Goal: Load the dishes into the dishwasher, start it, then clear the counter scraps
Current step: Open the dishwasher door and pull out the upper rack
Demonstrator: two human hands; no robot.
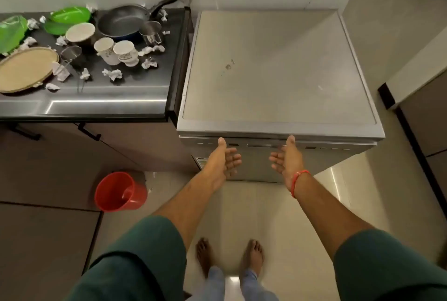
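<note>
A silver freestanding dishwasher (273, 70) stands with its door closed, right of a dark counter (101, 104). My left hand (223, 161) and my right hand (286, 160) are both held out palm-in before the door's top edge, fingers loosely curled, thumbs near the handle strip, holding nothing. The counter carries a black frying pan (121, 21), a white bowl (79, 32), two patterned cups (116, 52), a steel cup (151, 30), green plates (69, 16), a round tan plate (25, 68), a clear glass (71, 55) and several crumpled paper scraps (112, 74).
A red bucket (119, 191) sits on the floor below the counter, left of my left arm. My bare feet stand on pale tiles before the dishwasher. Cabinet fronts with black handles run under the counter. Another counter edge (411, 78) lies to the right.
</note>
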